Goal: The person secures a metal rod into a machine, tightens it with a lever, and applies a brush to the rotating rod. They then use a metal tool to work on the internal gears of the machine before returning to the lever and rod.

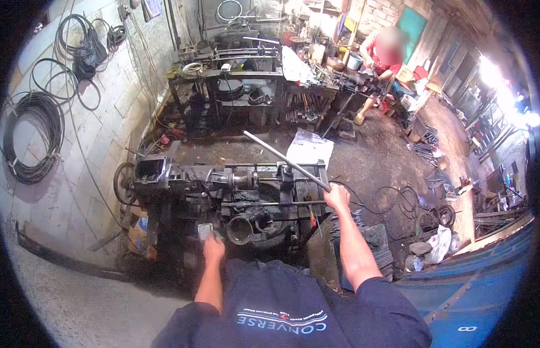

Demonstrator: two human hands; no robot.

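Note:
My right hand [338,196] is closed round the lower end of a long grey metal rod [281,156], which slants up and left over the right part of a dark lathe-like machine [242,178]. Low at the machine's front, my left hand [213,246] is closed by a small pale rectangular object [205,231]; its fingers are blurred, and the object shows just above them. A round metal ring or cup [239,229] lies to the right of that hand, on the machine's front side.
Another person in red [386,55] sits at a cluttered workbench at the back right. A handwheel [125,183] projects at the machine's left end. Metal bars [377,246] are stacked at its right. A white sheet [309,149] lies behind it. Cable coils [33,138] hang on the left wall.

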